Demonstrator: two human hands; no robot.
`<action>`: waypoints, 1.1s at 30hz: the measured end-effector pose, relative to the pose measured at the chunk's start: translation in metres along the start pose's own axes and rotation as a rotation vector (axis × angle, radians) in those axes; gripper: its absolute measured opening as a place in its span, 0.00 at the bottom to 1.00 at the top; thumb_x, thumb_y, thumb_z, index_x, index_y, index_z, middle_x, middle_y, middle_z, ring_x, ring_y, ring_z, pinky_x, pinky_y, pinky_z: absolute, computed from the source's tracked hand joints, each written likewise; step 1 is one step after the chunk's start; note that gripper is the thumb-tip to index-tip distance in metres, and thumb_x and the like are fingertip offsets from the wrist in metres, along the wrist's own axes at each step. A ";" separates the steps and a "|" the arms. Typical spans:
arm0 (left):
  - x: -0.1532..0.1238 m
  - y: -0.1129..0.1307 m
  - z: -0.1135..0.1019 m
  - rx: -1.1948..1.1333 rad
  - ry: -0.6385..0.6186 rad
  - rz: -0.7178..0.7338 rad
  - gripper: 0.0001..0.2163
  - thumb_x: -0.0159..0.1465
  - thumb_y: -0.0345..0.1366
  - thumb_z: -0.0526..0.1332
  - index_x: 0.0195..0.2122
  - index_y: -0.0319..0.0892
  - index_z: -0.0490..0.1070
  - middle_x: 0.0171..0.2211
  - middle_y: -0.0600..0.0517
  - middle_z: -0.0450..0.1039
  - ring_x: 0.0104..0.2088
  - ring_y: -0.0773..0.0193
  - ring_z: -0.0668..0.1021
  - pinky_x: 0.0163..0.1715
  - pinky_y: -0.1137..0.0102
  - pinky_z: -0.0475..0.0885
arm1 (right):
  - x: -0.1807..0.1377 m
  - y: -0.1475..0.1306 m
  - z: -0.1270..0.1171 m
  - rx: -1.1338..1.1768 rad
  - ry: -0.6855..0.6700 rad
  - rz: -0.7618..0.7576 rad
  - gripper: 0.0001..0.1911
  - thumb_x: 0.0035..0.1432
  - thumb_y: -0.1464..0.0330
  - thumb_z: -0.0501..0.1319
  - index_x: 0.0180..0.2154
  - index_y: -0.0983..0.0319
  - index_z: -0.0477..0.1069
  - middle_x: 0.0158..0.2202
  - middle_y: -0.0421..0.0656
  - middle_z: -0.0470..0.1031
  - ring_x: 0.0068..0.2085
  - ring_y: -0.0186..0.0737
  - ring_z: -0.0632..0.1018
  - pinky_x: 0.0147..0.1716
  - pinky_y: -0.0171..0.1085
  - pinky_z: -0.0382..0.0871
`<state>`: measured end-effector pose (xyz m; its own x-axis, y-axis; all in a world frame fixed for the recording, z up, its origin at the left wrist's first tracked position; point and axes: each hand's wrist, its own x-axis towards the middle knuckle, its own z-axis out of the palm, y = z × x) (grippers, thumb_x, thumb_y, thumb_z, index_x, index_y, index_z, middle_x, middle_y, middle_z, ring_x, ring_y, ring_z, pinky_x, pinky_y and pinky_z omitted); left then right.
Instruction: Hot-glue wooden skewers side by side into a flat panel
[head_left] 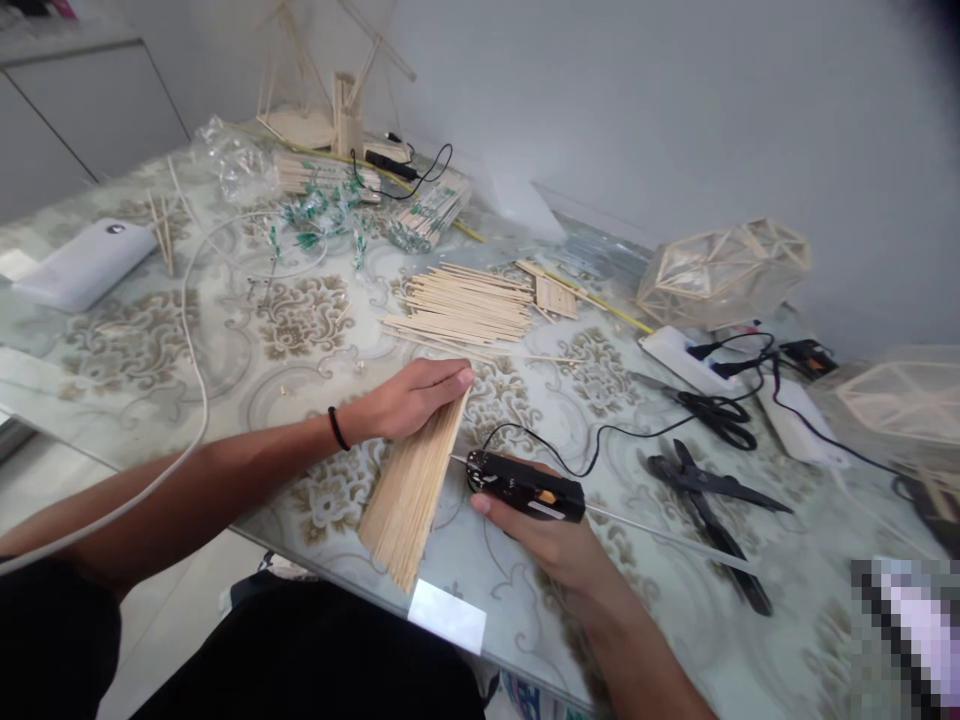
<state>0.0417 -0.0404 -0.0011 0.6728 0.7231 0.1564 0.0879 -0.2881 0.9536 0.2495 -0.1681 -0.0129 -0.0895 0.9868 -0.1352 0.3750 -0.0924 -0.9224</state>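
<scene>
The left hand pinches the stick panel's twelve-o'clock end above the tabletop; the right hand wraps the glue gun at its three o'clock. The panel looks light, stiff, splintery; its outer edges should give safest hold.

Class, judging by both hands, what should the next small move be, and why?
Probably run the glue gun along the side of the wooden stick bundle, laying glue: the right hand aims the gun's nozzle at or very near that side, a glue stick protrudes from the back, and the left hand grips the bundle's far end.
</scene>
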 end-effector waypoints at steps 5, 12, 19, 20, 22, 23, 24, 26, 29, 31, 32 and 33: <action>0.000 0.002 0.000 0.005 -0.013 -0.012 0.19 0.75 0.47 0.48 0.27 0.44 0.53 0.26 0.58 0.54 0.29 0.66 0.59 0.33 0.67 0.58 | 0.000 0.009 0.000 0.017 0.038 0.034 0.17 0.51 0.54 0.74 0.39 0.57 0.83 0.38 0.45 0.82 0.41 0.52 0.82 0.47 0.51 0.79; -0.001 0.005 0.000 0.024 -0.043 -0.010 0.20 0.74 0.49 0.47 0.28 0.44 0.54 0.26 0.58 0.54 0.29 0.66 0.59 0.33 0.67 0.59 | 0.000 0.012 -0.002 0.009 0.062 0.071 0.18 0.50 0.53 0.75 0.39 0.57 0.83 0.38 0.45 0.82 0.45 0.55 0.81 0.48 0.53 0.79; -0.002 0.002 0.000 0.036 -0.077 0.016 0.19 0.75 0.47 0.47 0.29 0.43 0.58 0.26 0.57 0.57 0.30 0.66 0.61 0.34 0.68 0.61 | 0.002 0.011 -0.004 -0.002 0.064 0.037 0.17 0.51 0.54 0.74 0.40 0.57 0.83 0.39 0.45 0.82 0.45 0.54 0.82 0.48 0.52 0.79; -0.002 0.002 0.000 0.035 -0.077 0.019 0.19 0.75 0.47 0.47 0.29 0.43 0.58 0.27 0.57 0.57 0.30 0.66 0.61 0.35 0.68 0.61 | 0.002 0.011 -0.004 0.004 0.067 0.036 0.17 0.51 0.54 0.74 0.40 0.57 0.83 0.39 0.45 0.82 0.45 0.54 0.82 0.48 0.52 0.79; -0.002 0.002 0.000 0.035 -0.077 0.019 0.19 0.75 0.48 0.46 0.29 0.43 0.59 0.27 0.57 0.58 0.30 0.66 0.61 0.35 0.68 0.61 | 0.002 0.010 -0.004 0.017 0.050 0.025 0.17 0.52 0.55 0.74 0.41 0.56 0.83 0.40 0.45 0.83 0.44 0.53 0.82 0.49 0.52 0.79; -0.002 0.002 0.000 0.034 -0.076 0.017 0.19 0.75 0.48 0.46 0.29 0.43 0.58 0.27 0.57 0.58 0.30 0.66 0.61 0.35 0.68 0.61 | 0.002 0.010 -0.004 0.022 0.038 0.015 0.17 0.53 0.55 0.74 0.41 0.56 0.84 0.41 0.45 0.83 0.44 0.53 0.82 0.49 0.52 0.79; -0.002 0.002 0.000 0.033 -0.075 0.015 0.19 0.75 0.49 0.46 0.29 0.43 0.58 0.27 0.57 0.58 0.30 0.66 0.61 0.35 0.68 0.61 | 0.002 0.010 -0.004 0.025 0.028 0.006 0.16 0.54 0.55 0.74 0.42 0.56 0.84 0.42 0.45 0.83 0.44 0.53 0.82 0.49 0.52 0.79; -0.001 0.002 0.000 0.033 -0.072 0.014 0.20 0.75 0.49 0.47 0.29 0.44 0.56 0.27 0.57 0.57 0.30 0.66 0.61 0.35 0.68 0.62 | 0.001 0.010 -0.004 0.022 0.031 -0.002 0.16 0.54 0.55 0.74 0.42 0.55 0.84 0.42 0.45 0.83 0.44 0.53 0.82 0.49 0.52 0.79; -0.001 0.000 0.001 0.031 -0.067 0.019 0.20 0.75 0.50 0.47 0.29 0.44 0.55 0.27 0.57 0.56 0.30 0.66 0.61 0.35 0.68 0.62 | 0.001 0.010 -0.005 0.002 0.069 0.009 0.18 0.51 0.54 0.75 0.41 0.54 0.84 0.42 0.45 0.83 0.44 0.54 0.82 0.49 0.53 0.79; -0.001 -0.001 0.001 0.032 -0.068 0.027 0.20 0.75 0.51 0.47 0.29 0.44 0.56 0.27 0.57 0.56 0.30 0.66 0.61 0.36 0.68 0.62 | 0.001 0.009 -0.005 -0.006 0.067 0.004 0.17 0.50 0.54 0.76 0.40 0.54 0.84 0.41 0.44 0.83 0.43 0.53 0.82 0.48 0.53 0.80; -0.001 -0.002 0.001 0.032 -0.069 0.029 0.20 0.75 0.51 0.47 0.29 0.44 0.55 0.27 0.57 0.56 0.30 0.66 0.61 0.36 0.67 0.62 | 0.001 0.008 -0.005 -0.003 0.047 -0.002 0.17 0.51 0.54 0.75 0.40 0.54 0.84 0.39 0.44 0.83 0.42 0.52 0.82 0.47 0.52 0.80; -0.001 -0.002 0.001 0.032 -0.069 0.030 0.20 0.75 0.51 0.47 0.29 0.44 0.56 0.27 0.57 0.56 0.30 0.66 0.61 0.36 0.67 0.62 | 0.000 0.007 -0.005 0.004 0.026 -0.008 0.16 0.52 0.54 0.75 0.40 0.54 0.84 0.38 0.43 0.83 0.40 0.51 0.82 0.46 0.51 0.80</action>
<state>0.0420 -0.0412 -0.0031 0.7245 0.6689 0.1660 0.0896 -0.3302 0.9396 0.2567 -0.1678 -0.0181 -0.0683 0.9907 -0.1180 0.3710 -0.0846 -0.9248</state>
